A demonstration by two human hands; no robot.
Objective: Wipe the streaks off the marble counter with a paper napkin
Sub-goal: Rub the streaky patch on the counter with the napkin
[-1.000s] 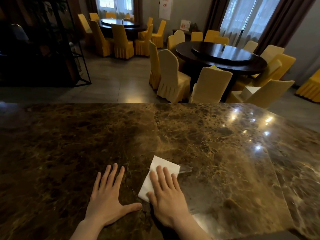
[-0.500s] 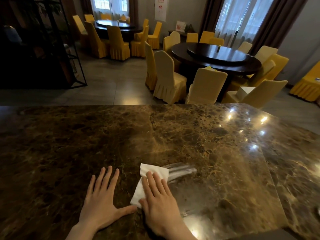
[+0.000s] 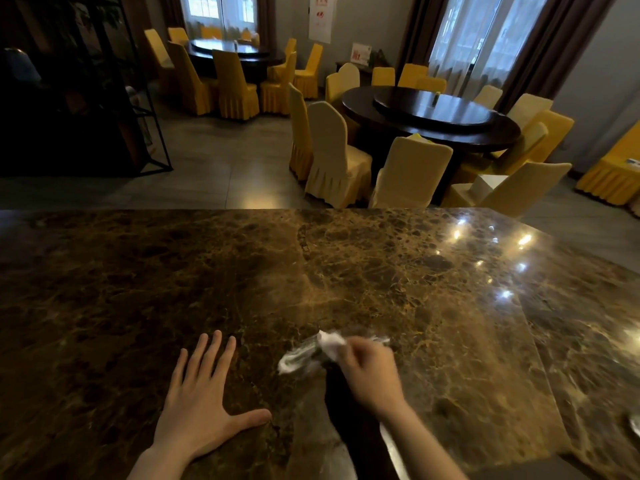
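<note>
My left hand (image 3: 204,403) lies flat on the desk (image 3: 104,306), palm down, fingers spread, thumb out to the right, gripping nothing. Just right of it, apart, my right hand (image 3: 370,372) is blurred; its fingers (image 3: 353,344) are bunched around a crumpled white napkin (image 3: 330,342), which pokes out at the far left of the knuckles. The napkin looks to be on or just above the marble; the blur stops me saying which. Pale wet streaks (image 3: 298,358) run left from the napkin, and a shorter one shows beyond the fingers on the right. A dark shadow falls under my right forearm.

Desk is polished brown marble with gold veining; ceiling lights glint on its far right part.

Beyond the far edge: grey tiled floor (image 3: 214,157), then a dark round table (image 3: 433,123) with a raised turntable, ringed by chairs in cream and yellow covers (image 3: 332,150). A second round table (image 3: 228,51) with yellow chairs stands farther back left. Black metal shelf frame (image 3: 152,109) at left. On the back wall, a white poster (image 3: 320,17) with red writing, too small to read; a small sign below it, also unreadable. Curtained windows (image 3: 485,32) behind.
</note>
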